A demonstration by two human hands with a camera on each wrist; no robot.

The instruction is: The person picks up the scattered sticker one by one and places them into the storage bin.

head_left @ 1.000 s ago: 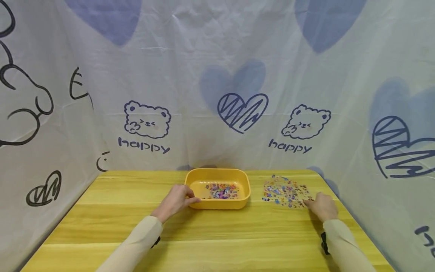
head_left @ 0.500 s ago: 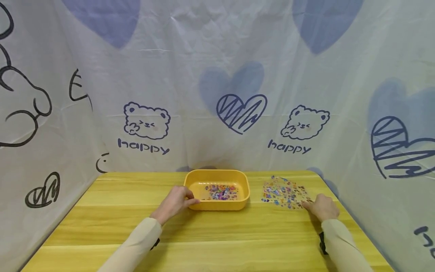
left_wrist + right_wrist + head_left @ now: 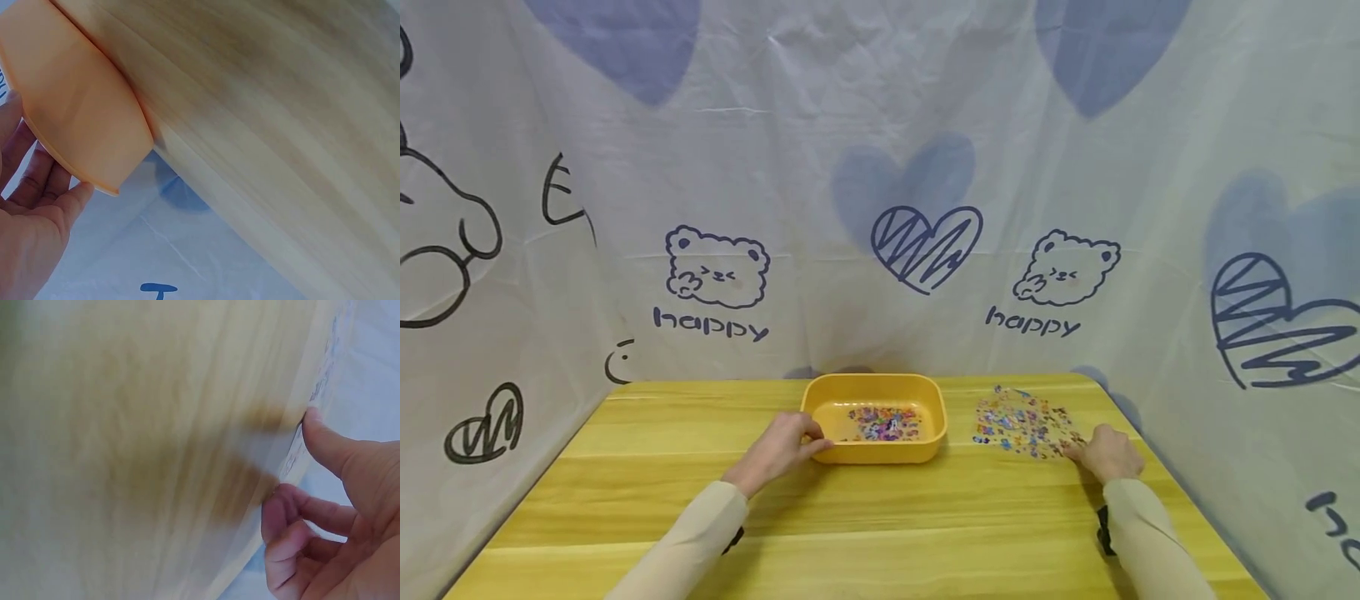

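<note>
In the head view a yellow plastic basin [image 3: 872, 452] stands at the back middle of the table. Small multicoloured pieces [image 3: 887, 423], shaped like jigsaw pieces, lie on its floor. My left hand [image 3: 778, 450] holds its near left corner; the left wrist view shows thumb and fingers [image 3: 78, 194] at the rim. To the right, more such pieces [image 3: 1022, 421] are spread flat on the table. At their near right edge is my right hand [image 3: 1108, 454], its thumb and forefinger apart with tips down by the pieces. I cannot tell whether it pinches one.
The yellow wood-grain table [image 3: 880, 533] ends at the back against a pale hanging cloth [image 3: 820, 167] printed with hearts and bears. The same cloth hangs along both sides. A dark band [image 3: 1105, 532] shows at the right wrist.
The head view has shifted slightly, so everything sits a little further left in it. Both hands keep their places at the basin and at the spread pieces.
</note>
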